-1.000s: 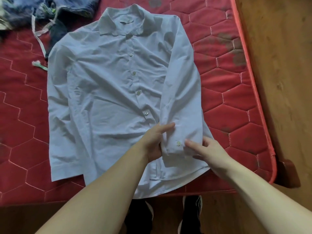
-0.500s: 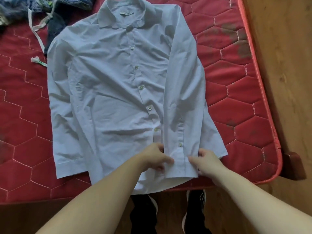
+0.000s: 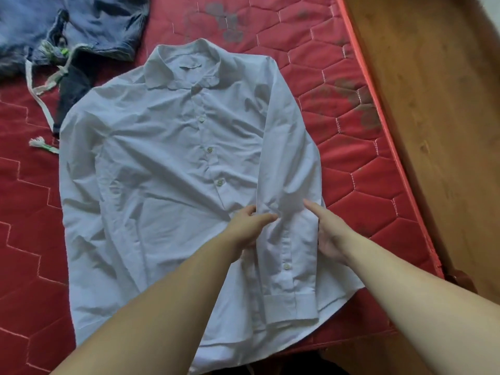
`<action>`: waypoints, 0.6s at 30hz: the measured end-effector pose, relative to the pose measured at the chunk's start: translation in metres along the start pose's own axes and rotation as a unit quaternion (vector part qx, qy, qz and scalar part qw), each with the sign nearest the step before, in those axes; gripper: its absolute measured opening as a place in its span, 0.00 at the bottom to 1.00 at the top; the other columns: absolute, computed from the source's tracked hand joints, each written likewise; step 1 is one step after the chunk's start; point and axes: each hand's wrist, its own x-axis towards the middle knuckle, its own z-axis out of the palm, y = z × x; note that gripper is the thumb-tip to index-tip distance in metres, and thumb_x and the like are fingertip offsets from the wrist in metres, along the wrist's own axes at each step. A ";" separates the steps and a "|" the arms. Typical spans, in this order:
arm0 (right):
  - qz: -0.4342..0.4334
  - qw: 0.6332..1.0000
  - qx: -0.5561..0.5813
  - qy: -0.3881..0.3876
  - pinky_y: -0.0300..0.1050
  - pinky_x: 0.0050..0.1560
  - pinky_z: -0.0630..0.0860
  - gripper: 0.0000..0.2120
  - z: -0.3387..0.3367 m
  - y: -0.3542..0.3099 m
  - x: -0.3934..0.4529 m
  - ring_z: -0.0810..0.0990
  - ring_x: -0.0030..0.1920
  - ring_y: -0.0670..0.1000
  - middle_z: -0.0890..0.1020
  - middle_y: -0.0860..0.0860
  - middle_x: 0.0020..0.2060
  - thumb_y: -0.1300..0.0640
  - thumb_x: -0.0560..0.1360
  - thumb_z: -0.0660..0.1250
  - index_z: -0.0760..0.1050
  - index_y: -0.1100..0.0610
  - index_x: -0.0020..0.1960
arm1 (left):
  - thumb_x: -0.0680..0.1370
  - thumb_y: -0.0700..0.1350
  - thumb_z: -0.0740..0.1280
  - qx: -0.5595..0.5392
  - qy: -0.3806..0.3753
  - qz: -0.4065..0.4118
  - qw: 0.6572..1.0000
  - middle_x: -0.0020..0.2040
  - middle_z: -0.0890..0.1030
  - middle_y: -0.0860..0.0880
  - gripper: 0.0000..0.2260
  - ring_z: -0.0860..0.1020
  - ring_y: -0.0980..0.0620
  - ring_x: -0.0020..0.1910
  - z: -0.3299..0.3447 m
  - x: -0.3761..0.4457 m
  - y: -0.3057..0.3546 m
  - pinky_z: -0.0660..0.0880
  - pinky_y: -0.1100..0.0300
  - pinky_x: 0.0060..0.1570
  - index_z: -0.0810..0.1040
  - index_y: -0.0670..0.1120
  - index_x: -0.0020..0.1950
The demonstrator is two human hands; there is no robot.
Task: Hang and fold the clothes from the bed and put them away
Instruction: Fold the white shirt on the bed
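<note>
A white long-sleeved button shirt (image 3: 151, 185) lies flat, front up, on the red quilted mattress (image 3: 359, 169), collar at the far end. Its right sleeve is laid straight down along the shirt's right side, cuff near the hem. My left hand (image 3: 250, 226) rests on the shirt at the sleeve's inner edge, fingers fairly straight, thumb toward the sleeve. My right hand (image 3: 328, 231) lies along the sleeve's outer edge with straight fingers pointing up the sleeve. Neither hand clearly pinches the cloth.
A heap of blue denim and dark clothes (image 3: 81, 28) with white drawstrings (image 3: 40, 104) lies at the mattress's far left corner. A wooden floor (image 3: 433, 104) runs along the mattress's right edge. The shirt hem reaches the near mattress edge.
The sleeve cuff was drawn down toward the hem and let go. Both hands then slid up the sleeve to its middle, and the view shifted so the shirt sits lower in frame.
</note>
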 end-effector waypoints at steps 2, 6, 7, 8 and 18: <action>0.012 0.996 0.074 -0.049 0.53 0.59 0.76 0.23 0.004 -0.015 0.009 0.82 0.58 0.58 0.82 0.59 0.58 0.45 0.80 0.59 0.75 0.60 0.65 | 0.75 0.46 0.71 -0.002 -0.001 0.001 1.000 0.54 0.84 0.45 0.14 0.83 0.48 0.46 0.000 0.014 0.018 0.80 0.51 0.48 0.79 0.48 0.60; 0.023 0.975 0.160 -0.149 0.57 0.63 0.72 0.29 0.001 -0.048 0.037 0.79 0.62 0.62 0.79 0.63 0.61 0.39 0.80 0.55 0.74 0.61 0.67 | 0.66 0.52 0.74 -0.016 0.029 0.055 0.998 0.53 0.85 0.46 0.22 0.83 0.45 0.52 0.002 0.056 0.069 0.76 0.44 0.60 0.80 0.47 0.59; 0.020 0.973 0.169 -0.159 0.58 0.65 0.70 0.30 0.002 -0.055 0.044 0.78 0.63 0.62 0.79 0.63 0.62 0.38 0.80 0.54 0.72 0.60 0.68 | 0.68 0.51 0.75 -0.017 0.039 0.075 0.996 0.52 0.85 0.47 0.20 0.83 0.46 0.52 0.004 0.067 0.084 0.77 0.46 0.59 0.81 0.46 0.58; 0.019 0.971 0.176 -0.162 0.58 0.67 0.69 0.30 0.003 -0.060 0.051 0.77 0.64 0.61 0.78 0.62 0.63 0.38 0.80 0.53 0.72 0.59 0.70 | 0.70 0.50 0.75 -0.019 0.051 0.092 0.994 0.51 0.85 0.48 0.17 0.84 0.48 0.51 0.007 0.077 0.098 0.78 0.48 0.58 0.82 0.46 0.56; -0.024 0.916 0.348 -0.198 0.60 0.64 0.73 0.41 -0.001 -0.130 0.098 0.77 0.64 0.61 0.77 0.61 0.65 0.27 0.73 0.51 0.75 0.58 0.67 | 0.74 0.40 0.69 -0.041 -0.100 0.009 0.994 0.45 0.84 0.47 0.11 0.82 0.49 0.43 0.000 0.106 0.154 0.79 0.54 0.46 0.80 0.44 0.56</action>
